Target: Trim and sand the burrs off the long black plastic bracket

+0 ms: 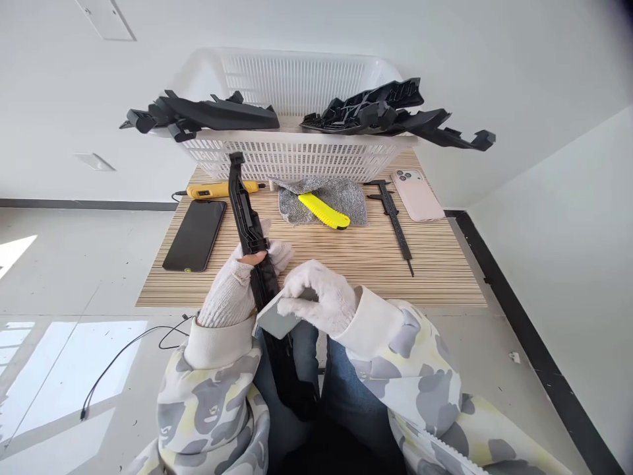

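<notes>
My left hand (241,284), in a pale knitted glove with the thumb tip bare, is wrapped round a long black plastic trim part (242,214). The part slants from above the table edge down toward my lap. Gloved in white, my right hand (321,297) pinches a flat grey rectangular pad (279,318) between thumb and fingers. The pad lies over the middle of the black part, against or just above its edge; I cannot tell whether they touch. My right palm hides the pad's far end.
A white plastic basket (297,155) at the back carries several black trim parts (217,113). On the striped table (336,264) lie a black phone (194,235), a yellow-handled tool (210,190), a grey cloth (356,198), a yellow utility knife (324,210), a caliper (395,224) and a pink phone (418,196).
</notes>
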Demonstrator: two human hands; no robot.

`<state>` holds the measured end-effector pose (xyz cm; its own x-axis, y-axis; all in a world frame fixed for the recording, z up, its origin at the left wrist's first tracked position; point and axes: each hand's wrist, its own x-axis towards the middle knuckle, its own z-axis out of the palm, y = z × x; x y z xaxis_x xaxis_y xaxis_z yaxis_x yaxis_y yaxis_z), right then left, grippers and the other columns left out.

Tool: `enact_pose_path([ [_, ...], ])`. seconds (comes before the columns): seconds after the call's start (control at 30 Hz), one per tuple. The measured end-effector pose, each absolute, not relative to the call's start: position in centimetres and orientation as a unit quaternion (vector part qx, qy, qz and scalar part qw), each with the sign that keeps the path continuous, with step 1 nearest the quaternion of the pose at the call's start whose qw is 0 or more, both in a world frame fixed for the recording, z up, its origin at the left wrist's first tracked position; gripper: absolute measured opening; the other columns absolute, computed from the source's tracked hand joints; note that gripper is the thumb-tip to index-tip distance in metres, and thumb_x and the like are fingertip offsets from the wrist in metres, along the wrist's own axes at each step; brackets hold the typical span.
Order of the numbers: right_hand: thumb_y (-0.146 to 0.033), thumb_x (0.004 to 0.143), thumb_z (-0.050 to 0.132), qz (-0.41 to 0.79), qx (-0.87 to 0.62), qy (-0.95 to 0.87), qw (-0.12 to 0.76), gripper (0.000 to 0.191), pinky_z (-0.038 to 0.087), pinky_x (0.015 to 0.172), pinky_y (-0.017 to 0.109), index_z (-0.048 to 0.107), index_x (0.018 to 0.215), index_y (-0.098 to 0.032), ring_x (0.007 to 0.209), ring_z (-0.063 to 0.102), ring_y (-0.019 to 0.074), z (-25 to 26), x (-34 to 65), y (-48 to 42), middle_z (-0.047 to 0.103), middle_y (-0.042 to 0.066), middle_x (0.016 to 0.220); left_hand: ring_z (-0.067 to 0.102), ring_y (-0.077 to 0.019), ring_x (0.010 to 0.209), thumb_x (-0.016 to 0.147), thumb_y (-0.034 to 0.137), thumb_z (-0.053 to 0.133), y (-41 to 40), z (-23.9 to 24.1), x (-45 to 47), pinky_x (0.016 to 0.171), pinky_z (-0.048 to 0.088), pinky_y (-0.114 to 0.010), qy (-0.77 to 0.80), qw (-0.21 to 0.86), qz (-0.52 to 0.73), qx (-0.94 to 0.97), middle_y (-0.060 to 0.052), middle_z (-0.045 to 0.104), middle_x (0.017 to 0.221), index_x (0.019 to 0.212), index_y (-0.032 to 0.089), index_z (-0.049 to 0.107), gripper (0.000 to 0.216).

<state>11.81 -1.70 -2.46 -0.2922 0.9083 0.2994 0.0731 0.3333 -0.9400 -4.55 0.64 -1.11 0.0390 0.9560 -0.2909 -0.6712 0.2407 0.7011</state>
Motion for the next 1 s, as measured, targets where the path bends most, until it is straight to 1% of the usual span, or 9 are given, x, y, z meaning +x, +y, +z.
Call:
enact_pose_path([
  [0.07, -0.039, 0.090, 0.080, 0.439, -0.370, -0.669, 0.471, 0.030, 0.056, 0.083, 0.036, 0.057, 0.074, -0.027, 0.085, 0.072, 0.0191, -2.6, 11.9, -1.6, 0.075, 0.001, 0.087, 0.072, -0.0181, 0.075, 0.079, 0.009, 0.075, 0.7, -1.0, -4.6, 0.103, 0.062, -0.047, 0.371, 0.693, 0.587, 0.193, 0.003, 0.066, 0.075, 0.142, 0.027, 0.064, 0.067],
  [0.17, -0.034, 0.089, 0.079, 0.409, -0.426, -0.628, 0.507, 0.025, 0.056, 0.086, 0.037, 0.058, 0.078, -0.027, 0.088, 0.072, 0.0198, -2.8, 12.1, -1.7, 0.076, 0.001, 0.090, 0.076, -0.0207, 0.087, 0.082, 0.012, 0.075, 0.7, -0.8, -4.5, 0.105, 0.062, -0.046, 0.379, 0.680, 0.598, 0.189, 0.001, 0.071, 0.082, 0.144, 0.028, 0.062, 0.065],
  [0.27, -0.031, 0.088, 0.080, 0.408, -0.460, -0.607, 0.503, 0.022, 0.054, 0.082, 0.035, 0.060, 0.079, -0.026, 0.084, 0.071, 0.0191, -3.0, 12.0, -1.8, 0.075, 0.001, 0.089, 0.078, -0.0230, 0.097, 0.083, 0.013, 0.075, 0.6, -0.7, -4.5, 0.109, 0.060, -0.047, 0.395, 0.672, 0.597, 0.189, 0.001, 0.074, 0.086, 0.145, 0.029, 0.061, 0.065],
  [0.4, -0.033, 0.085, 0.080, 0.425, -0.484, -0.586, 0.492, 0.021, 0.054, 0.080, 0.035, 0.061, 0.079, -0.026, 0.081, 0.070, 0.0190, -3.0, 11.9, -1.8, 0.075, 0.001, 0.088, 0.078, -0.0292, 0.112, 0.084, 0.025, 0.082, 0.5, -1.3, -4.6, 0.111, 0.059, -0.050, 0.405, 0.669, 0.587, 0.209, -0.004, 0.079, 0.096, 0.141, 0.027, 0.063, 0.060],
  [0.5, -0.034, 0.084, 0.081, 0.426, -0.483, -0.568, 0.513, 0.021, 0.056, 0.083, 0.036, 0.061, 0.080, -0.026, 0.086, 0.072, 0.0204, -3.1, 11.9, -1.8, 0.076, 0.001, 0.091, 0.074, -0.0360, 0.122, 0.075, 0.034, 0.092, 0.4, -2.1, -5.2, 0.111, 0.058, -0.051, 0.400, 0.685, 0.558, 0.243, -0.010, 0.081, 0.109, 0.132, 0.022, 0.068, 0.063],
  [0.63, -0.030, 0.084, 0.082, 0.417, -0.469, -0.556, 0.545, 0.019, 0.057, 0.085, 0.037, 0.063, 0.081, -0.026, 0.086, 0.073, 0.0202, -3.3, 12.0, -1.9, 0.077, 0.001, 0.093, 0.075, -0.0408, 0.118, 0.061, 0.031, 0.100, 0.2, -2.2, -6.0, 0.105, 0.062, -0.051, 0.427, 0.701, 0.499, 0.278, -0.014, 0.082, 0.112, 0.119, 0.021, 0.072, 0.065],
  [0.77, -0.028, 0.083, 0.082, 0.409, -0.454, -0.556, 0.563, 0.020, 0.057, 0.087, 0.036, 0.063, 0.079, -0.026, 0.088, 0.073, 0.0196, -3.3, 11.9, -2.1, 0.076, 0.001, 0.092, 0.078, -0.0393, 0.112, 0.062, 0.030, 0.099, -0.1, -1.7, -5.7, 0.093, 0.068, -0.047, 0.454, 0.686, 0.490, 0.289, -0.013, 0.083, 0.112, 0.106, 0.019, 0.074, 0.052],
  [0.9, -0.034, 0.082, 0.081, 0.470, -0.456, -0.515, 0.553, 0.023, 0.058, 0.069, 0.031, 0.060, 0.078, -0.025, 0.068, 0.070, 0.0161, -2.8, 12.2, -2.3, 0.075, -0.001, 0.085, 0.082, -0.0332, 0.092, 0.056, 0.031, 0.101, -0.6, -1.8, -5.2, 0.088, 0.069, -0.045, 0.501, 0.611, 0.575, 0.210, -0.005, 0.082, 0.090, 0.094, 0.019, 0.073, 0.048],
  [1.0, -0.036, 0.077, 0.083, 0.488, -0.496, -0.449, 0.561, 0.024, 0.052, 0.055, 0.028, 0.063, 0.079, -0.024, 0.057, 0.063, 0.0134, -2.2, 13.1, -2.4, 0.076, 0.000, 0.086, 0.083, -0.0322, 0.092, 0.056, 0.030, 0.102, -1.2, -2.2, -5.7, 0.091, 0.070, -0.047, 0.474, 0.607, 0.614, 0.175, -0.004, 0.083, 0.092, 0.093, 0.021, 0.072, 0.049],
])
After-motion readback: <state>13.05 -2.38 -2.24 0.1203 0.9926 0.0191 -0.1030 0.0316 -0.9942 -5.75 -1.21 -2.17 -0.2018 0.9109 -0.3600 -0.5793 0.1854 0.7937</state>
